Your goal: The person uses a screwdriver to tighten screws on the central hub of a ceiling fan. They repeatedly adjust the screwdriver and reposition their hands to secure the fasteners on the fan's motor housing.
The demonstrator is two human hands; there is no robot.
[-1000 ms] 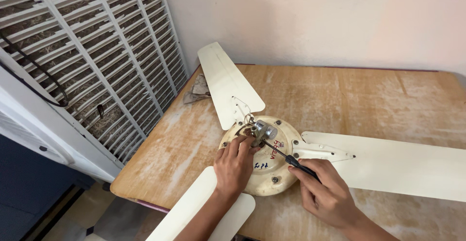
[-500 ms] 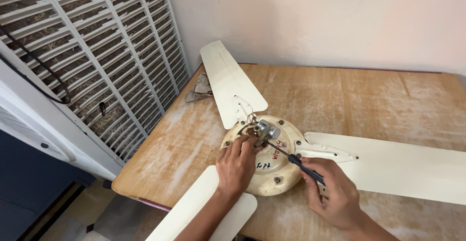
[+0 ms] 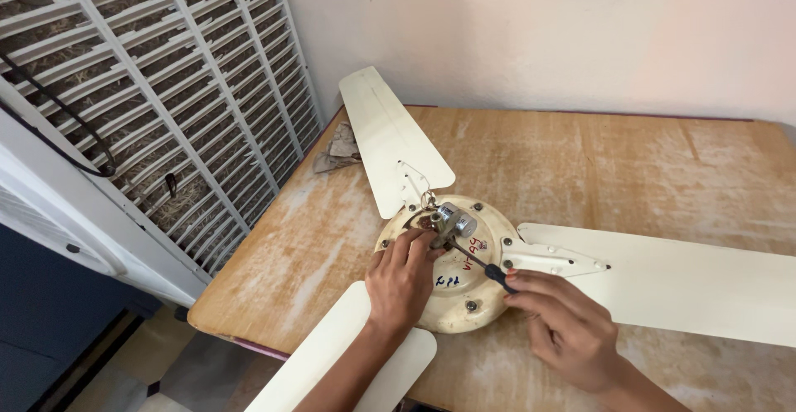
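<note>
A worn wooden table [image 3: 630,163] fills the centre and right of the frame. A cream ceiling fan [image 3: 464,283] lies at its lower middle, blades spread. A crumpled cloth [image 3: 338,151] sits at the table's upper-left edge.

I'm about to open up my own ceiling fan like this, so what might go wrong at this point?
The screwdriver in the right hand points at the metal shaft, right beside the left hand; a slip might jab those fingers. One blade hangs over the edge of the table, so a knock there might turn or tip the fan. Small screws may roll off the dusty top.
</note>
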